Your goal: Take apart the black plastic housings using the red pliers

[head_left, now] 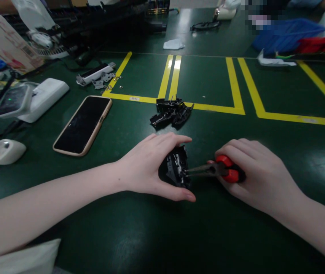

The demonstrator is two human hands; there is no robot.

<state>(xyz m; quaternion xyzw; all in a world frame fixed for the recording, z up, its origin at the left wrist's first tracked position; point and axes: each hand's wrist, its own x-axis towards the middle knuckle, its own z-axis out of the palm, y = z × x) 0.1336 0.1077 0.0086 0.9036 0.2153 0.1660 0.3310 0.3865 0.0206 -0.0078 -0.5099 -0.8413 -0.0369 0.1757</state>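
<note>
My left hand (153, 165) is wrapped round a black plastic part (175, 167), its thumb below and its fingers above. My right hand (254, 171) grips long-nosed pliers (212, 169) with red handles. The tips of the pliers point left and meet the right side of the black part, where a small metallic piece shows. Whether the jaws are closed on that piece is too small to tell. Just beyond my left hand lies a pile of black plastic pieces (171, 112) near the yellow tape.
A phone (83, 125) lies at the left, with a white device (46, 99) and a white mouse-like object (5, 151) beyond it. Metal parts (96, 74) sit behind the phone. Yellow tape (216, 108) marks the green table. A blue bin (288, 34) stands back right.
</note>
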